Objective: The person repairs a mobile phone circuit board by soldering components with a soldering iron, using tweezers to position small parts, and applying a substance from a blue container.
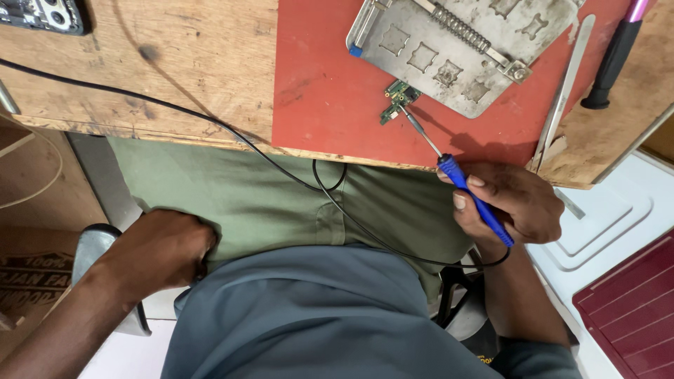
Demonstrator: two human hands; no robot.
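Note:
My right hand (512,207) grips a blue-handled soldering iron (469,193) at the table's front edge. Its thin metal tip reaches up and left onto a small green circuit board (395,100) lying on a red mat (330,98). The iron's black cable (210,123) runs from the handle across my lap and over the wooden table to the left. My left hand (163,249) rests closed on my thigh, against the green trousers, holding nothing that I can see.
A grey metal board-holding jig (456,49) with a spring lies on the red mat just behind the circuit board. Metal tweezers (562,95) and a black-handled tool (614,60) lie at the right. A phone (43,14) sits at the far left corner.

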